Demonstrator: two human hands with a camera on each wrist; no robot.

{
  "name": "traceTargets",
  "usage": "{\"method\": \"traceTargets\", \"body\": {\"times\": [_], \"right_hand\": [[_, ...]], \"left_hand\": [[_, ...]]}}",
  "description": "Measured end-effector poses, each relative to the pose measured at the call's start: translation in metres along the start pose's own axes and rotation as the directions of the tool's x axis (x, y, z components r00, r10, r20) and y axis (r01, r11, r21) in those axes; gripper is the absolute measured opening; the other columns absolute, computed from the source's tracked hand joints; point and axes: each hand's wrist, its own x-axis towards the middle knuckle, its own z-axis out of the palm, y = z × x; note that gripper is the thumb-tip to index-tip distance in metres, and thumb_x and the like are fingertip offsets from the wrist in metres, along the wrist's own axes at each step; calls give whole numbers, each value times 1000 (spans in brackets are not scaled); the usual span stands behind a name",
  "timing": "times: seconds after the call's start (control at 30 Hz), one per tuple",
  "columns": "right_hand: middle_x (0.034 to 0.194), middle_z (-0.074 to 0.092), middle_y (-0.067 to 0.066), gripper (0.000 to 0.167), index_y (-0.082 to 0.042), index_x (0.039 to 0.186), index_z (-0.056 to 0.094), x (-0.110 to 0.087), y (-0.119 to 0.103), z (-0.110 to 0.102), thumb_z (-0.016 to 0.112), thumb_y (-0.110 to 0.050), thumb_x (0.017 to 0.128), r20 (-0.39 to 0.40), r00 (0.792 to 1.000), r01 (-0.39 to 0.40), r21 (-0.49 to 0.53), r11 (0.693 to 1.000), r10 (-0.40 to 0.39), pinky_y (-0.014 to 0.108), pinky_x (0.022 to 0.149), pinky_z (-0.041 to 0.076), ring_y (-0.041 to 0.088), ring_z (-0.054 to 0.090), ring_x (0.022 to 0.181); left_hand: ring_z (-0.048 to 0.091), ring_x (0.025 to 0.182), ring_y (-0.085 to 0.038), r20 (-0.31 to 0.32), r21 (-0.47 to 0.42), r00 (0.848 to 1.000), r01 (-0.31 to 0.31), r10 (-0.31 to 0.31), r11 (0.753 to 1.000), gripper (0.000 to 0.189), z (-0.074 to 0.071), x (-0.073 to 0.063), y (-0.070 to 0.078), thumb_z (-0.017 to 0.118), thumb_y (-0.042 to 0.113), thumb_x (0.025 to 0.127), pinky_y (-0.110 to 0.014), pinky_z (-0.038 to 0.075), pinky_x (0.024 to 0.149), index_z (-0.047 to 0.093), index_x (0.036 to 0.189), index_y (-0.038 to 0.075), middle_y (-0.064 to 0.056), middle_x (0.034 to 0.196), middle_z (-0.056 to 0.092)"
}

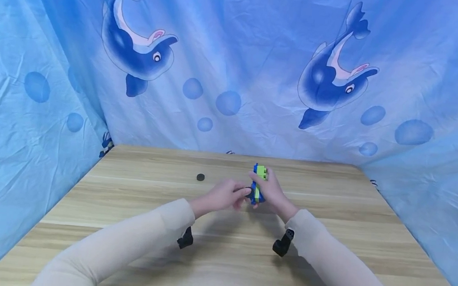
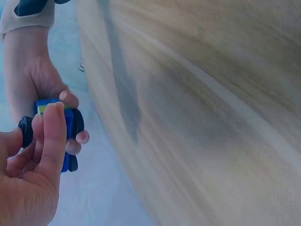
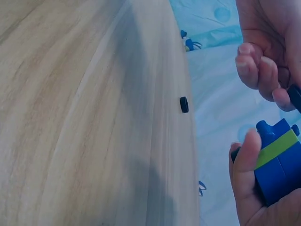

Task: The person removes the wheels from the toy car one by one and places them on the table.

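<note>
My right hand (image 1: 271, 191) grips a toy car of blue and lime-green building blocks (image 1: 261, 169), held above the table. In the left wrist view, black wheels (image 2: 78, 123) show on the side of the car. Between thumb and fingers my left hand (image 1: 223, 194) pinches a loose black wheel (image 2: 26, 131), close beside the car. The right wrist view shows a gap between this wheel (image 3: 295, 96) and the blocks (image 3: 278, 162). Part of the car is hidden behind the right hand's fingers.
Another black wheel (image 1: 200, 177) lies on the wooden table (image 1: 148, 172), left of the hands and toward the far side. A blue curtain (image 1: 236, 62) with printed dolphins hangs behind the table and along both sides.
</note>
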Motion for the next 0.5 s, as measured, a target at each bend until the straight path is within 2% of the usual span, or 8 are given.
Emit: {"method": "traceTargets", "body": {"times": [0.17,0.3,0.4,0.5], "right_hand": [[103,56,20,63,-12,145,21,1,-1,-4,54,-40,98,10,1000,-25,23,999,25,39,51,59,23,65,65],[116,52,25,66,-15,151,15,1,0,-6,50,-39,100,20,997,-71,32,997,70,47,63,61,24,65,74],[113,53,24,68,-16,153,12,0,0,-8,49,-38,101,38,995,-95,38,995,93,51,68,60,24,65,74],[101,58,18,66,-16,152,12,0,1,-10,49,-37,101,60,994,-100,56,993,97,50,66,60,22,66,72]], "left_hand": [[70,76,-33,-15,-82,1000,21,-22,996,32,-5,1,-5,48,22,103,-45,60,76,67,96,-2,-11,77,67],[71,76,-28,-59,-103,997,46,-53,994,31,-7,0,-11,56,25,99,-43,60,77,68,91,-1,-10,78,70],[70,72,-20,-88,-130,993,67,-79,989,25,-8,-1,-16,62,24,96,-40,61,76,68,85,2,-11,77,70],[69,71,-17,-109,-182,989,79,-100,980,20,-9,-2,-19,66,22,93,-38,61,74,69,87,3,-12,80,71]]}}
